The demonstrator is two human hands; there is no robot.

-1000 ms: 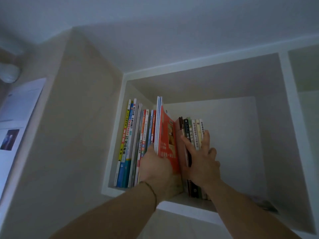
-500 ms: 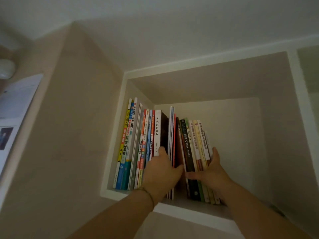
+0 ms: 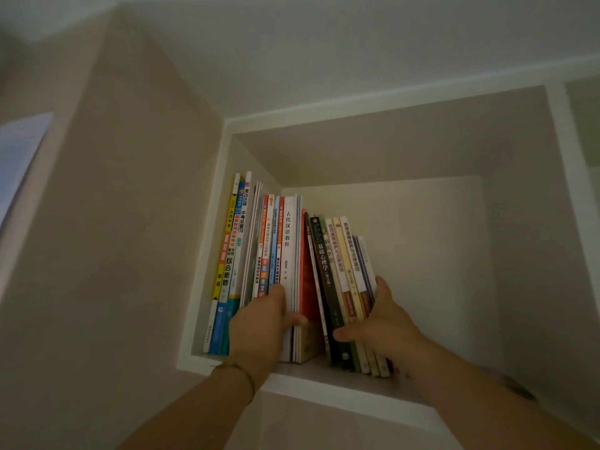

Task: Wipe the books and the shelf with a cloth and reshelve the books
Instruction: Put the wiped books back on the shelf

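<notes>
Standing in the shelf, books gripped by both hands' fingers.

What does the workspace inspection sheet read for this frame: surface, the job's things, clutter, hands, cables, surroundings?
Surface: shelf cubby, pale; bare floor strip visible right of the books.
Job's things: row of upright books against the cubby's left wall; leaning group of books at the row's right end, tilted left. No cloth seen.
Clutter: nothing seen.
Hands: left hand grips the white-spined book; right hand holds the leaning group, thumb across the spines. Bracelet on left wrist.
Cables: nothing seen.
Surroundings: beige wall, ceiling, neighbouring cubby at right.
</notes>
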